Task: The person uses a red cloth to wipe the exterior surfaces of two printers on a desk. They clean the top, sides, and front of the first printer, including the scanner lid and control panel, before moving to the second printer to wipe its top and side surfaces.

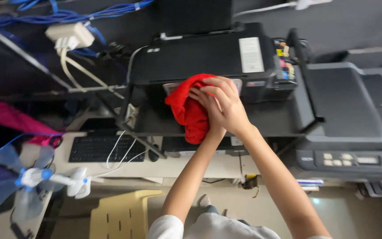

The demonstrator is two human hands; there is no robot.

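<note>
Both my hands are up on the red cloth (190, 110), bunched and pressed against the front of the black printer (208, 57). My right hand (226, 106) lies on top, fingers curled over the cloth's upper edge, and my left hand (208, 116) is tucked under it, mostly hidden, so I can't tell how its fingers grip; the two hands overlap, closed together on the cloth. A fold of the cloth hangs down past the edge of the dark shelf (270, 119) that carries the printer. Just to the right sits a grey printer (354, 115) with a button panel along its front. Below the shelf, a black keyboard (94, 148) lies on the pale table (177, 168), white cables trailing across it. Far left, a small white and blue fan (32, 177), and a yellow stool (122, 214) near my knees.
</note>
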